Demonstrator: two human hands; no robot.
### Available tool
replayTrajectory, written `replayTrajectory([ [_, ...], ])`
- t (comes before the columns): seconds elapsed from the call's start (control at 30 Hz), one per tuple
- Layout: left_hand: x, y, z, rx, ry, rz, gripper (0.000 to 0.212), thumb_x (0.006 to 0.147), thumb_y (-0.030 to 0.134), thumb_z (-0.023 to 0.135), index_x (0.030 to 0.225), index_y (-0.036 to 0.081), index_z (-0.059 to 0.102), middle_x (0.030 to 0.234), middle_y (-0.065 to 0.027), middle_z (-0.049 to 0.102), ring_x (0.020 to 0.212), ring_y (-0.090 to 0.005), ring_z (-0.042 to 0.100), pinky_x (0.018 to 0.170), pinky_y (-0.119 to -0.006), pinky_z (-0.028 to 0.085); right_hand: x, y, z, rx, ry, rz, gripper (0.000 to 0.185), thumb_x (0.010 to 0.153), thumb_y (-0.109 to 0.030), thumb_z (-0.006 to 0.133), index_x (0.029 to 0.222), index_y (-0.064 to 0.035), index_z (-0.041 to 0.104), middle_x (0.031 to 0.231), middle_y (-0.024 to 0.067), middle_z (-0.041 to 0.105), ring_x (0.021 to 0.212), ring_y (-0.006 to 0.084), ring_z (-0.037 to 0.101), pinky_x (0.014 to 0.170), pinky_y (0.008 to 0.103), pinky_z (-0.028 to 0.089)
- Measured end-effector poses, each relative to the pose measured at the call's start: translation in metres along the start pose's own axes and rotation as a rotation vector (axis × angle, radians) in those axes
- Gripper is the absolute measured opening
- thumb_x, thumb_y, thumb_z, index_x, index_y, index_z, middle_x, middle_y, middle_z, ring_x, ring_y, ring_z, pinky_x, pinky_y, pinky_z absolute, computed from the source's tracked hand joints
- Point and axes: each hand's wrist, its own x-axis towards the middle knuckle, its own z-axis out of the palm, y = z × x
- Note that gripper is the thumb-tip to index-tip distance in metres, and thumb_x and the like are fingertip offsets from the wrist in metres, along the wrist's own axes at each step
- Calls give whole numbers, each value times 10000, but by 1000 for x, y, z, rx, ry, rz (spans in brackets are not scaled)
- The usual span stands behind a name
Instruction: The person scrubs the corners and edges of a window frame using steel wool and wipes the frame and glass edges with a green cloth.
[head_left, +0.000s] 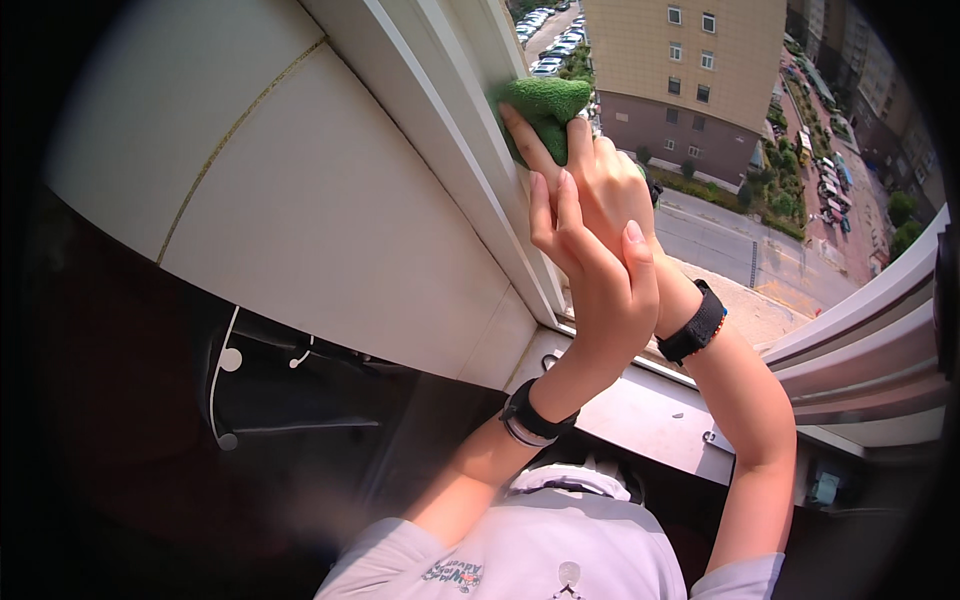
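Observation:
My right hand (611, 180) reaches out at the window opening with a green towelling cloth (547, 97) in its fingers. The cloth is bunched against the white window frame (457, 97), with my index finger stretched along it. Closer to me, my left hand (589, 259) lies over or just in front of the back of my right hand; whether they touch is hard to tell. Its thumb and fingers are apart and hold nothing. Black bands circle both wrists.
Pale tiled wall (322, 202) rises at left. An opened window sash (862, 352) stands at right. The white sill (630, 412) carries a small metal fitting (709, 436) and a dark ring (550, 361). Outside, far below, are a road (697, 232) and a building (682, 82).

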Motion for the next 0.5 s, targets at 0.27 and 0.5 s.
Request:
replayTrajectory([
  [0.27,-4,9,5,-61,-53,-57,566,856,114,469,1350,-26,231,1403,-252,125,1302,-393,171,1061,-492,183,-6,10,17,160,124,-2,601,782,-235,501,1374,-289,414,1269,461,321,585,274,582,545,323,524],
  [0.5,7,-8,24,-86,2,81,621,822,66,492,1355,-41,191,1371,-299,97,1230,-442,253,1013,-495,277,4,14,14,233,304,11,475,718,-244,531,1190,-222,578,981,233,478,541,240,534,487,302,481],
])
